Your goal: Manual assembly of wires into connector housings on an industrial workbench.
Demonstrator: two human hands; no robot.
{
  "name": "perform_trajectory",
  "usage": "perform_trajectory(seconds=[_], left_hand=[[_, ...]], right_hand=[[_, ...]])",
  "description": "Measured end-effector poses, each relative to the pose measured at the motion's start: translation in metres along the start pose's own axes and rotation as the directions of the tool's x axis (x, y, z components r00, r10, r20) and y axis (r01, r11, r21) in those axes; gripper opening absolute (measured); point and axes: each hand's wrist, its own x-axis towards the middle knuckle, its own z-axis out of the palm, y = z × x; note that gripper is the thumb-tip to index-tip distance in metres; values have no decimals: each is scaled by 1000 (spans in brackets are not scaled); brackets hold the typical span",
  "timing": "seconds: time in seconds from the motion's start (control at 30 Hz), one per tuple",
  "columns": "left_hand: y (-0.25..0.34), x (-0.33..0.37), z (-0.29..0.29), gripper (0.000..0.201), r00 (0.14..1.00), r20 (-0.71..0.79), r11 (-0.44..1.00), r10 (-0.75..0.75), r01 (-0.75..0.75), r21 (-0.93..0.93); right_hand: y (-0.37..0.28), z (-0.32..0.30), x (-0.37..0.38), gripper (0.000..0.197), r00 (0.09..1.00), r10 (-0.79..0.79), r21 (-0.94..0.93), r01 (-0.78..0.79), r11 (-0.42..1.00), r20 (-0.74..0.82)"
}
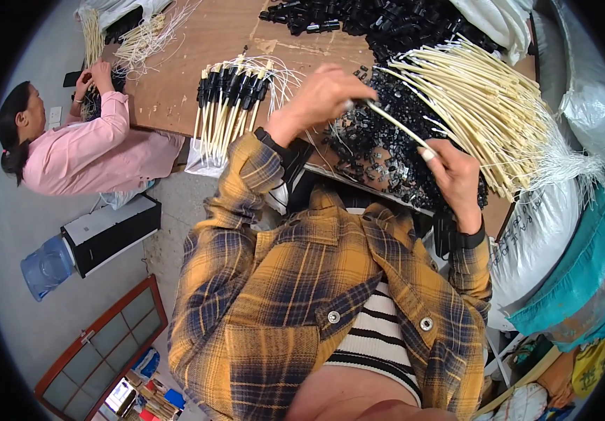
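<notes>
My left hand (325, 95) and my right hand (453, 174) hold one thin cream sleeved cord (399, 125) stretched between them. The left fingers close around its far end; what else they may cover is hidden. My right thumb and fingers pinch its near end. Beneath the cord lies a heap of small black plastic pieces (380, 137). Right of it spreads a large bundle of similar cream cords (478, 105) with white wire ends. Left of my left hand, a group of cords with black plastic fittings (232, 95) overhangs the table edge.
Larger black plastic parts (380, 17) are piled at the table's far side. White sacks (541, 231) and a teal sack (576, 274) crowd the right. Across the brown table (169, 95), a person in a pink shirt (81, 151) handles something dark near more cords (141, 38).
</notes>
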Motion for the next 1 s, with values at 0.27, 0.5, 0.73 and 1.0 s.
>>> perform_trajectory(seconds=[0.27, 0.5, 0.73, 1.0], left_hand=[[46, -4, 13, 21, 964, -117, 971, -238, 239, -4], [70, 15, 13, 18, 657, 372, 234, -656, 645, -727], [64, 5, 19, 25, 821, 7, 755, -571, 529, -388], [70, 2, 19, 34, 912, -46, 911, -407, 402, -90]], right_hand=[[30, 21, 24, 15, 954, -115, 400, 222, 889, -276], [-9, 43, 18, 22, 994, -103, -89, 105, 990, 26], [-8, 45, 16, 11, 992, -54, -99, 43, 994, -112], [-8, 43, 21, 9, 977, -100, -155, 71, 985, -188]])
